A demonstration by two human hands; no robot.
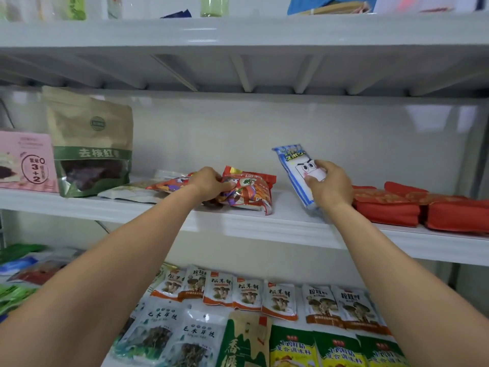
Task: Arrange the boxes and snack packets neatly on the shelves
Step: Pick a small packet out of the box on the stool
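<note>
Both my arms reach up to the middle white shelf (238, 221). My left hand (210, 182) grips a red and orange snack packet (248, 192) that lies flat on the shelf among a few similar packets. My right hand (330, 184) holds a blue and white packet (296, 170) with a cartoon face, tilted upright just above the shelf. Red packets (389, 207) lie stacked right of that hand.
A brown and green pouch (90, 144) and a pink box (26, 160) stand at the shelf's left. A flat silver packet (127, 193) lies beside them. The lower shelf holds rows of mushroom packets (248, 295) and green seasoning packets (293, 348). More goods sit on the top shelf (238, 30).
</note>
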